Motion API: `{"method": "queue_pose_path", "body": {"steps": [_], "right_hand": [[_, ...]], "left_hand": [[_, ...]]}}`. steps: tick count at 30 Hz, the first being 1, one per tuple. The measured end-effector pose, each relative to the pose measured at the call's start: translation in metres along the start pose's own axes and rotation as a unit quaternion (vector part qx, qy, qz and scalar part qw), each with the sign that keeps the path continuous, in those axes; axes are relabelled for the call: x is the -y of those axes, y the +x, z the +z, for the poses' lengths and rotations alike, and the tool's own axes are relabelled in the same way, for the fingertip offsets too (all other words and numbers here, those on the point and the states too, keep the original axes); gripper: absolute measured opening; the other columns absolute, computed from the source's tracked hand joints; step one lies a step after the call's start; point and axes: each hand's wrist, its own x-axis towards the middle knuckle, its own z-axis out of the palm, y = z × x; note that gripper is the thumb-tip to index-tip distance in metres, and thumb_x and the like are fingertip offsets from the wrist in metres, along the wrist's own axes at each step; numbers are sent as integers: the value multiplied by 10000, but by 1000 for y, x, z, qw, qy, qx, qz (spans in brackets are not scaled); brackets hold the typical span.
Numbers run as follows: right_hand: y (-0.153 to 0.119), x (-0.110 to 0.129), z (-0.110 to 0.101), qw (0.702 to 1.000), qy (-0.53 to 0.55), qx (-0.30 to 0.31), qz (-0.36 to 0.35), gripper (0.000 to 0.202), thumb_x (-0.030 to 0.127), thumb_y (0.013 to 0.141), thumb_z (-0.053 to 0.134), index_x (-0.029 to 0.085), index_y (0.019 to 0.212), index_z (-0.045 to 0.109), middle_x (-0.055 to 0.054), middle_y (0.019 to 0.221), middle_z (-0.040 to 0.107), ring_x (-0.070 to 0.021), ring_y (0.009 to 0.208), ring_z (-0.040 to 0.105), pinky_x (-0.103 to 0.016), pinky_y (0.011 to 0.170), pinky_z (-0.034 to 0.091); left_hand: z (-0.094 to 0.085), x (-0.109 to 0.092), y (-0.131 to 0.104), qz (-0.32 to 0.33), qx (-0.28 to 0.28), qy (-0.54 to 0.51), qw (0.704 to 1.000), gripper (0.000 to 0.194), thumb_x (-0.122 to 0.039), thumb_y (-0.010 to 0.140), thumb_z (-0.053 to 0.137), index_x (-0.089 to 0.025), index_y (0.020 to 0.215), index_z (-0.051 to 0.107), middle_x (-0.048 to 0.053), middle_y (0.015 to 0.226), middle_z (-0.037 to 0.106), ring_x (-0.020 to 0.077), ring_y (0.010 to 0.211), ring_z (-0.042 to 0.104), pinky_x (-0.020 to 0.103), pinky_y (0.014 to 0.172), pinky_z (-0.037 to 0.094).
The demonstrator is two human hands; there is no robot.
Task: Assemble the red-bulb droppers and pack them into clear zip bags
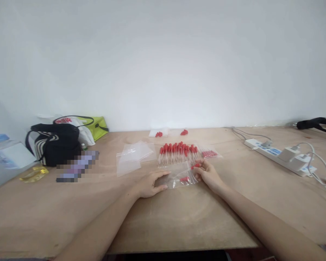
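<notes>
A clear zip bag (176,183) lies flat in front of me with one red-bulbed dropper (184,179) inside. My left hand (150,184) rests at the bag's left end, thumb and fingers spread apart on the plastic. At the right end, my right hand (208,175) pinches another dropper by its red rubber bulb (196,166). Its thin clear tube points left over the bag; I cannot tell whether the tip is inside. Just beyond the bag, several droppers (176,150) lie in a row, bulbs away from me. A filled bag of droppers (209,153) is beside them.
Flat clear bags (136,154) lie left of the row. Two small groups of red bulbs (159,134) sit near the wall. A power strip (277,156) with chargers and cables is at right. A black bag (59,143) and a blurred flat object (77,166) are at left.
</notes>
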Motion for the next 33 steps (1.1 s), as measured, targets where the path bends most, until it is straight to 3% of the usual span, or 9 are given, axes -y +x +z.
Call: {"method": "queue_pose_path", "body": {"steps": [3,11,14,16,18,21,25,28,33], "right_hand": [[-2,0,0,998,-48,18,-25,296,308,603,606,203,818,433,48,717,528,-17,317,366,-164,282,283],[3,-6,2,978,-158,127,-43,175,329,677,540,160,692,583,7,610,575,-54,388,412,-169,338,307],[1,-3,1,966,-163,197,-47,205,330,707,500,159,655,599,40,464,507,-50,348,372,-167,347,287],[1,0,-2,965,-157,204,-38,210,344,704,504,159,669,599,64,399,445,-56,328,374,-172,355,297],[6,2,-6,972,-160,171,-34,200,338,698,511,156,709,595,63,417,461,-67,337,407,-185,377,325],[23,5,-15,969,-229,67,-60,128,271,687,514,157,701,571,17,567,566,-88,420,480,-207,438,372],[55,14,-19,913,-394,-55,-92,50,190,668,522,162,699,548,-31,710,616,-136,649,558,-213,575,395],[77,18,-12,878,-467,-91,-59,118,215,686,520,150,783,536,-72,757,621,-170,716,571,-225,587,392],[103,12,5,868,-485,-109,-23,221,182,684,516,113,893,496,-159,854,607,-235,791,579,-268,598,403]], "left_hand": [[0,-1,0,2,-1,2,1000,469,-351,778,516,-267,1226,407,17,1274,444,208,1170,391,377,986,297],[-2,-5,0,-5,3,9,1000,452,-335,773,519,-249,1208,433,23,1254,467,202,1161,405,368,981,306],[-1,-3,1,2,3,7,1000,437,-329,777,514,-238,1199,446,28,1249,472,191,1160,406,363,988,299],[0,-1,1,14,4,3,1000,414,-322,776,517,-243,1180,468,26,1248,474,188,1160,408,366,992,292],[0,1,2,25,8,-1,1000,393,-325,774,524,-249,1158,492,25,1251,471,187,1160,409,364,990,294],[-1,2,4,26,12,-12,1000,346,-334,804,481,-253,1139,515,21,1250,472,176,1154,417,350,976,316],[-2,3,6,16,17,-24,999,304,-289,860,376,-267,1122,530,-2,1233,490,154,1141,435,348,973,324],[-3,2,6,23,32,-17,999,320,-259,847,401,-277,1151,502,-8,1258,461,157,1166,407,360,990,300],[-1,1,4,30,43,-12,999,358,-230,842,407,-265,1195,457,6,1289,423,160,1202,357,367,1012,265]]}}
